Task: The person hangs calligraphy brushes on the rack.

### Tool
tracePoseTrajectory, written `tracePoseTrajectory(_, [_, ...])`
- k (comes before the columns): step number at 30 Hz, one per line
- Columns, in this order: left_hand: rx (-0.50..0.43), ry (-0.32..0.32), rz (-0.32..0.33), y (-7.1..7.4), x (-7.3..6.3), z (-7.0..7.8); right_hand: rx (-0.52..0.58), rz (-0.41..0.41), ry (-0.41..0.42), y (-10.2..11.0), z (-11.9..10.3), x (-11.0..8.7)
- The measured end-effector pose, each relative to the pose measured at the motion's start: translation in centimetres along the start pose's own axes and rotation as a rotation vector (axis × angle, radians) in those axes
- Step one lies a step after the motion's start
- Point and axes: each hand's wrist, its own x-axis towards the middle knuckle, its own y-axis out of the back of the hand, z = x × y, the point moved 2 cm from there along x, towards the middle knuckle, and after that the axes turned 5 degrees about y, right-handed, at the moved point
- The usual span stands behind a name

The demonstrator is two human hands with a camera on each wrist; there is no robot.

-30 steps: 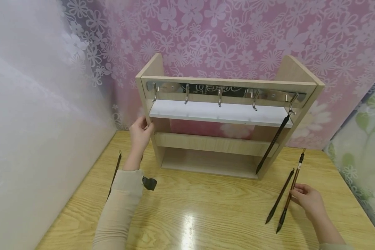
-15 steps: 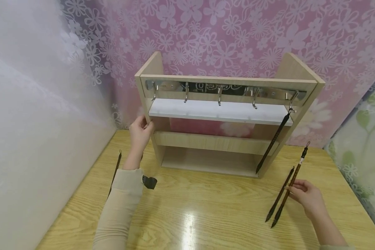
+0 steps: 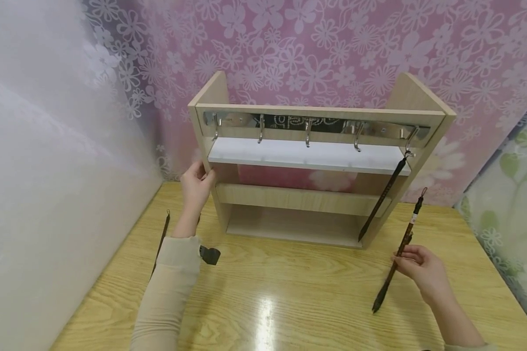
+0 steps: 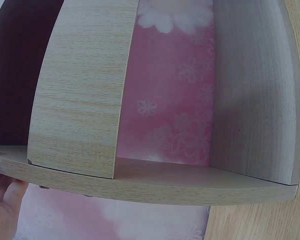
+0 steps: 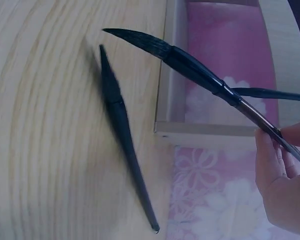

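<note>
My left hand (image 3: 195,187) grips the left side panel of a pale wooden shelf (image 3: 285,199) between thumb and fingers. In my right hand (image 3: 426,278) a calligraphy brush (image 3: 390,277) is pinched by its brown handle, hanging loop up and dark bristles slanting down. It is raised over the table, and the right wrist view shows its tip close up. Beneath it a second, dark brush (image 5: 122,130) lies on the wood, mostly hidden behind the held one in the head view. A third brush (image 3: 383,195) hangs by its loop from the rightmost hook.
Along the shelf's top board runs a metal rail (image 3: 241,119) with several hooks. Another brush (image 3: 161,241) lies on the table (image 3: 298,292) at the left, partly behind the left sleeve (image 3: 169,287). A small black piece (image 3: 211,255) shows beside the cuff. Patterned pink cloth (image 3: 312,48) stands behind.
My right hand has lifted the brush off the table and carried it leftward and toward the shelf, now overlapping the lying brush. The left hand has stayed on the panel.
</note>
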Motion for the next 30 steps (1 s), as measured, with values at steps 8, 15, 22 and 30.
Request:
tracePoseTrajectory(8, [-0.011, -0.01, -0.006, 0.2, -0.1, 0.1, 0.029, 0.023, 0.029, -0.8, -1.3, -0.8])
tracePoseTrajectory(15, [-0.004, 0.003, -0.01, 0.4, -0.1, 0.1, -0.071, 0.042, 0.051, -1.7, -2.8, -1.6])
tracePoseTrajectory(22, [0.005, 0.002, -0.01, 0.6, -0.2, 0.2, -0.066, 0.064, 0.095, -2.9, -4.6, -2.2])
tracePoseTrajectory(30, [0.014, 0.019, -0.021, 0.7, -0.2, 0.3, -0.024, 0.073, 0.18, -4.3, -6.3, -2.7])
